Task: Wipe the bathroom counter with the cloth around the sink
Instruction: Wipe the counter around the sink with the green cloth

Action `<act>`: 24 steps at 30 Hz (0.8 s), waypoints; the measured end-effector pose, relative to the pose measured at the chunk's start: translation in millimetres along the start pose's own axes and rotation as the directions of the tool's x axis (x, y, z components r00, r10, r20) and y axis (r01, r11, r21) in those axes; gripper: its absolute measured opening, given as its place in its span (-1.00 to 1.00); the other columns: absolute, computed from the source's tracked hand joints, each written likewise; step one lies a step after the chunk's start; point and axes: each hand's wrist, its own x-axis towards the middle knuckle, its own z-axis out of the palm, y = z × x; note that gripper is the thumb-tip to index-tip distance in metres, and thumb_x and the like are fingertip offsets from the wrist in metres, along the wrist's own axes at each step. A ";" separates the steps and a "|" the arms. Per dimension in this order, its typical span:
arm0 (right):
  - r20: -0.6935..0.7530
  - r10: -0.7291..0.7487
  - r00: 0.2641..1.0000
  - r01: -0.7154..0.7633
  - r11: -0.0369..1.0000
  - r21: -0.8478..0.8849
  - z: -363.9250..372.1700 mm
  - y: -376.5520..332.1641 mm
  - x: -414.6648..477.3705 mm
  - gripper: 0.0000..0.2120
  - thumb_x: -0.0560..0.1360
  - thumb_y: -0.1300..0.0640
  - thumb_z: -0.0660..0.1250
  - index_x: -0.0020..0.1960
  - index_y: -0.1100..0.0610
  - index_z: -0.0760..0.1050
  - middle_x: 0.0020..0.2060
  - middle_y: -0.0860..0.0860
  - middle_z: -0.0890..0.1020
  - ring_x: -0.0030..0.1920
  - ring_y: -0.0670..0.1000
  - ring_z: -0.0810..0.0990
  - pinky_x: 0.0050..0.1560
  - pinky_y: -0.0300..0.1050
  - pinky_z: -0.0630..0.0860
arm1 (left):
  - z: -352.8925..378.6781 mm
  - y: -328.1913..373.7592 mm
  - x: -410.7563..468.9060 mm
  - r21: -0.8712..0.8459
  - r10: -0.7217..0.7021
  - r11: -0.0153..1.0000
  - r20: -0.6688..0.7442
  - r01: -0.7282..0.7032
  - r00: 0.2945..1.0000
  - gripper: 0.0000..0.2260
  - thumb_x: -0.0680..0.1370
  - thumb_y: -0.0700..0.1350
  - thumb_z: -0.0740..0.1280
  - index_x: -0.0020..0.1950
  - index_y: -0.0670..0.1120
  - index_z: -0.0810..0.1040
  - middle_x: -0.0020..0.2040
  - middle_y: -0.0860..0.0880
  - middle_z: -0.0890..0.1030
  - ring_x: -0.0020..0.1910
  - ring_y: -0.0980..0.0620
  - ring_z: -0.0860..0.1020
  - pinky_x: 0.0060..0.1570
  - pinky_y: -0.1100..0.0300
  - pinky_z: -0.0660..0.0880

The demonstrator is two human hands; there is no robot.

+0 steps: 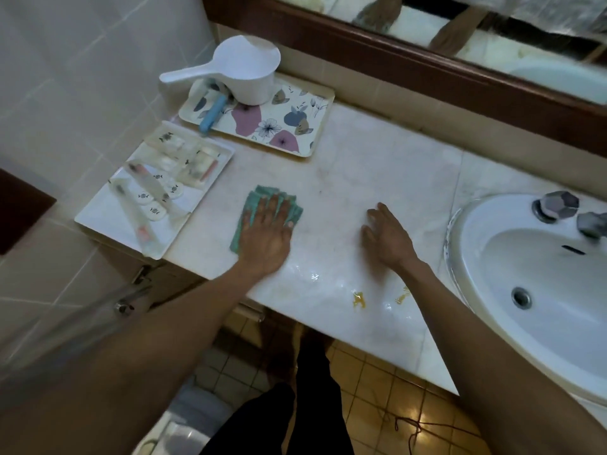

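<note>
Your left fingers lie straight and spread, pressing the cloth flat on the counter near its left edge, likely so its whole face rubs. Your right hand rests open and empty mid-counter, probably bracing you. Yellow spots by the front edge, left of the sink, look unwiped.

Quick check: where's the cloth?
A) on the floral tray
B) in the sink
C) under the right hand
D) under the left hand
D: the left hand presses flat on the cloth on the counter, while the right hand rests bare on the marble.
</note>
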 end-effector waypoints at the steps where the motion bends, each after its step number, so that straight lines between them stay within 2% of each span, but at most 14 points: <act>1: 0.008 -0.016 1.000 0.016 1.000 -0.020 -1.5 2.5 -2.8 -0.55 0.63 0.01 0.18 0.48 0.12 0.31 0.57 0.01 0.21 0.54 0.04 0.25 0.37 0.01 0.35 | 9.5 25.4 -6.5 -0.019 -0.055 0.998 -0.028 0.055 0.998 -0.50 0.71 0.03 -0.04 0.66 0.02 0.00 0.66 -0.02 0.03 0.64 -0.07 -0.02 0.59 -0.13 -0.15; 3: 0.020 -0.023 1.000 0.024 0.999 -0.032 -6.3 7.8 -11.0 -0.54 0.63 0.02 0.20 0.48 0.14 0.29 0.56 0.03 0.25 0.51 0.08 0.31 0.37 0.00 0.35 | 27.6 58.8 -33.2 0.019 0.078 0.997 -0.008 -0.078 0.997 -0.50 0.71 0.03 -0.02 0.65 0.01 0.07 0.65 -0.04 0.10 0.64 -0.10 0.03 0.58 -0.16 -0.11; 5: 0.028 -0.023 0.999 0.023 1.000 0.000 -11.9 14.2 -22.9 -0.53 0.62 0.04 0.23 0.48 0.14 0.29 0.51 0.05 0.35 0.45 0.11 0.39 0.35 -0.02 0.36 | 37.7 53.3 -64.4 0.049 0.358 0.931 0.088 -0.363 0.930 -0.52 0.71 0.09 -0.03 0.65 0.06 0.09 0.65 0.01 0.10 0.64 -0.05 0.03 0.59 -0.12 -0.07; 7: 0.008 -0.021 1.000 0.020 0.999 0.041 -19.9 21.6 -34.8 -0.56 0.61 0.06 0.26 0.45 0.14 0.32 0.43 0.07 0.45 0.38 0.14 0.46 0.29 -0.04 0.39 | 28.9 21.3 -69.5 0.038 0.617 0.771 0.205 -0.636 0.760 -0.52 0.72 0.14 -0.08 0.65 0.12 0.03 0.66 0.06 0.03 0.65 0.01 -0.04 0.59 -0.03 -0.13; 9: -0.043 -0.008 0.999 0.011 0.999 0.054 -30.3 33.8 -46.5 -0.57 0.60 0.09 0.27 0.44 0.16 0.35 0.42 0.10 0.44 0.40 0.15 0.44 0.33 -0.03 0.37 | 15.6 -11.6 -47.8 0.069 0.771 0.584 0.264 -0.809 0.580 -0.52 0.72 0.15 -0.10 0.65 0.13 0.00 0.67 0.07 0.00 0.65 0.03 -0.09 0.60 0.02 -0.16; 10: -0.084 0.002 0.996 0.001 0.999 0.037 -36.6 43.1 -52.7 -0.57 0.60 0.11 0.28 0.44 0.17 0.36 0.46 0.12 0.40 0.44 0.15 0.39 0.38 -0.01 0.34 | 7.3 -20.8 -34.8 0.084 0.772 0.568 0.290 -0.819 0.566 -0.52 0.72 0.15 -0.10 0.65 0.14 -0.01 0.67 0.07 -0.02 0.65 0.04 -0.11 0.60 0.03 -0.17; 11: -0.134 0.020 0.991 -0.019 1.000 0.007 -43.5 53.9 -59.3 -0.56 0.59 0.11 0.28 0.44 0.18 0.36 0.50 0.14 0.34 0.49 0.15 0.33 0.43 0.02 0.31 | 1.7 -23.4 -23.7 0.093 0.725 0.628 0.292 -0.773 0.624 -0.52 0.72 0.15 -0.12 0.65 0.15 -0.04 0.67 0.08 -0.04 0.64 0.05 -0.12 0.59 0.04 -0.17; 12: -0.186 0.044 0.982 -0.050 0.998 -0.027 -50.6 66.2 -66.0 -0.55 0.59 0.10 0.28 0.44 0.19 0.35 0.52 0.16 0.29 0.52 0.16 0.28 0.45 0.05 0.29 | 0.3 -19.8 -14.9 0.101 0.631 0.735 0.258 -0.670 0.731 -0.52 0.72 0.16 -0.13 0.65 0.17 -0.06 0.66 0.09 -0.05 0.64 0.05 -0.10 0.59 0.03 -0.15; 14: -0.269 0.111 0.957 -0.136 0.988 -0.076 -62.7 91.3 -79.6 -0.53 0.61 0.06 0.25 0.47 0.21 0.31 0.55 0.19 0.22 0.53 0.20 0.24 0.45 0.10 0.27 | 6.9 9.1 -6.9 0.095 0.355 0.926 0.115 -0.366 0.928 -0.53 0.71 0.12 -0.09 0.64 0.15 -0.03 0.66 0.05 0.02 0.65 -0.01 -0.01 0.58 -0.03 -0.11; 16: -0.286 0.197 0.938 -0.228 0.971 -0.078 -67.4 115.3 -93.9 -0.47 0.63 0.02 0.20 0.50 0.25 0.24 0.56 0.23 0.16 0.53 0.24 0.21 0.46 0.15 0.26 | 20.5 57.9 -9.3 0.008 0.048 0.999 -0.003 -0.048 0.999 -0.52 0.72 0.06 -0.04 0.65 0.06 0.03 0.66 -0.02 0.05 0.64 -0.07 0.01 0.57 -0.09 -0.15; 18: -0.248 0.291 0.924 -0.305 0.952 -0.017 -64.4 134.3 -106.7 -0.39 0.64 -0.08 0.14 0.55 0.25 0.13 0.59 0.23 0.07 0.55 0.25 0.14 0.50 0.16 0.20 | 34.7 107.9 -19.5 -0.067 -0.113 0.991 -0.024 0.111 0.993 -0.50 0.72 0.03 -0.03 0.66 -0.01 0.00 0.66 -0.06 0.01 0.64 -0.09 -0.03 0.57 -0.12 -0.21; 19: -0.219 0.334 0.917 -0.337 0.941 0.022 -60.6 141.3 -111.6 -0.35 0.64 -0.15 0.09 0.57 0.23 0.08 0.60 0.20 0.02 0.56 0.24 0.12 0.50 0.17 0.19 | 42.4 127.1 -29.1 -0.066 -0.093 0.994 -0.021 0.092 0.995 -0.50 0.72 0.03 -0.03 0.66 -0.02 -0.01 0.66 -0.06 0.00 0.65 -0.09 -0.03 0.57 -0.13 -0.20; 21: -0.164 0.386 0.908 -0.382 0.923 0.051 -52.3 150.7 -118.5 -0.31 0.62 -0.28 -0.02 0.58 0.15 0.07 0.61 0.11 0.01 0.54 0.22 0.20 0.43 0.20 0.26 | 57.9 147.1 -59.0 -0.010 0.104 0.995 0.020 -0.104 0.994 -0.51 0.72 0.04 -0.03 0.66 0.01 0.05 0.65 -0.04 0.07 0.64 -0.08 0.01 0.59 -0.15 -0.11; 24: -0.170 0.372 0.913 -0.373 0.928 0.026 -48.8 155.8 -124.4 -0.30 0.58 -0.38 -0.16 0.50 0.07 0.20 0.52 0.09 0.29 0.38 0.21 0.43 0.29 0.19 0.38 | 55.8 118.4 -91.3 0.020 0.514 0.852 0.162 -0.524 0.842 -0.53 0.72 0.10 -0.06 0.65 0.09 0.09 0.66 0.05 0.07 0.64 0.01 -0.01 0.59 -0.08 -0.04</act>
